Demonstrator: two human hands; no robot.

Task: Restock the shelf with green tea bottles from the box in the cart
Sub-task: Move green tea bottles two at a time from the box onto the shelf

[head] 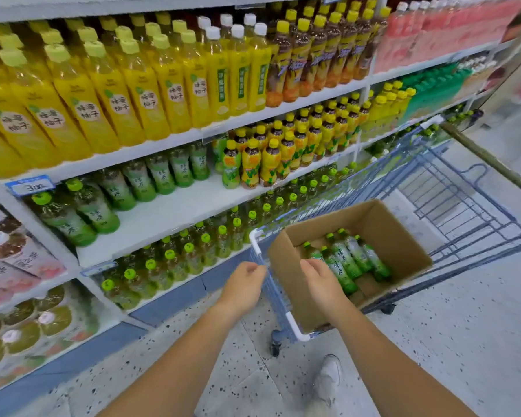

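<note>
Loosely curled, left grip [246, 285] by cart [463, 206], right grip [320, 281] over box [373, 219]

Bright, even store light; wide-angle bowing, edges blurred, perhaps by motion.

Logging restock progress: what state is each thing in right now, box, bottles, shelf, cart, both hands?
Box: open, in the cart.
Boxed bottles: capped, lying down.
Green tea shelf: partly stocked, front bare.
Cart: parked beside the shelf.
Left hand: loosely curled, holding nothing.
Right hand: loosely curled over the box, holding nothing.
</note>
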